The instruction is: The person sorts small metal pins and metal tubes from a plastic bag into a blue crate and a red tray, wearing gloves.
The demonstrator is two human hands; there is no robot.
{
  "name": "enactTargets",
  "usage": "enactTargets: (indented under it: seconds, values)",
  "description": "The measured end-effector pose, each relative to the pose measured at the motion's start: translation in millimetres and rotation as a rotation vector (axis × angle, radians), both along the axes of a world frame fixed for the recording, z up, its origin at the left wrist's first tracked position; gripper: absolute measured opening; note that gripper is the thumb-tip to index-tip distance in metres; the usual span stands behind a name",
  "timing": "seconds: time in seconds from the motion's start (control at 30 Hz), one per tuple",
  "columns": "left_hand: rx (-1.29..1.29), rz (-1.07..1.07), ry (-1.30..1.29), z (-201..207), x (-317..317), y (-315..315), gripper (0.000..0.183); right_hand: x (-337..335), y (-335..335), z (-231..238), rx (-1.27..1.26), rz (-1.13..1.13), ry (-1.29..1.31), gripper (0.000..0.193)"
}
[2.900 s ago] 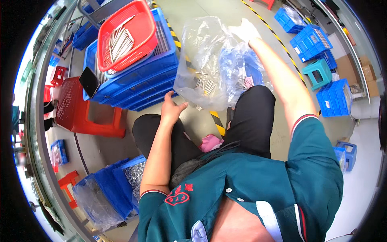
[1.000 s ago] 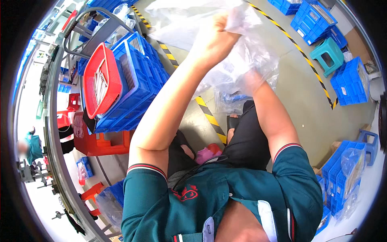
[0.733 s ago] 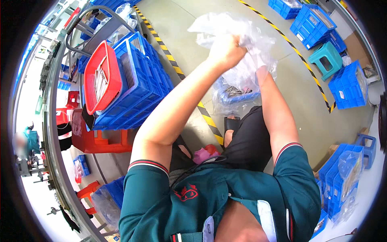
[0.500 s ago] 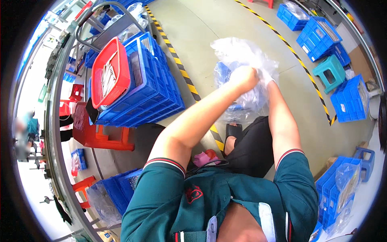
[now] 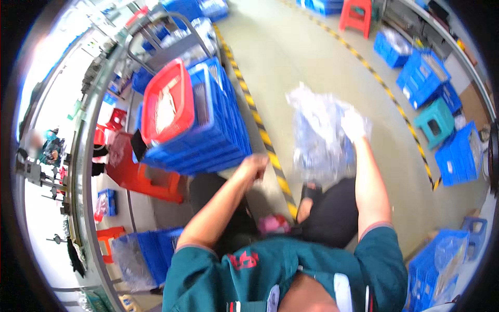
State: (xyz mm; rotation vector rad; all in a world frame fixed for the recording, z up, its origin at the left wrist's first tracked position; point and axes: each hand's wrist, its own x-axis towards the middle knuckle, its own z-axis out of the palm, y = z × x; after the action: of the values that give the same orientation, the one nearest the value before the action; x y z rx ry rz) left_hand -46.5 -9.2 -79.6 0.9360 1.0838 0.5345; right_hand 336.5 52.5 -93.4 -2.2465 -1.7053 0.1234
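A large clear plastic bag point(image 5: 318, 140) stands on the floor in front of my feet, with blue showing through it. My right hand point(image 5: 354, 126), in a white glove, is at the bag's upper right side and appears to grip the plastic; its fingers blend into the film. My left hand point(image 5: 253, 167) is bare and apart from the bag, above my left knee near the stacked crates. Its fingers look bent but are smeared by motion, and nothing is plainly visible in them.
To the left, a red basket point(image 5: 188, 113) with pale strips lies on stacked blue crates point(image 5: 221, 140). A red stool point(image 5: 127, 169) stands beside them. Yellow-black tape point(image 5: 264, 136) marks the floor. Along the right are blue crates point(image 5: 457, 161) and a green stool point(image 5: 435, 123).
My left hand has left the bag and moved left and toward me. My right hand remains at the bag, whose gathered top has opened out and sagged. The view has shifted.
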Motion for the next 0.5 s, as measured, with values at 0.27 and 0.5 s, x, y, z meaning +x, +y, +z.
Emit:
enactTargets:
  seconds: [0.27,0.5]
  values:
    - [-0.125,0.277,-0.215,40,-67,-39,0.015,-50,-16,52,0.402,0.000,0.369,0.024]
    - [0.004,0.370,-0.489,95,-71,-33,0.028,-140,-45,64,0.431,0.381,0.603,0.020]
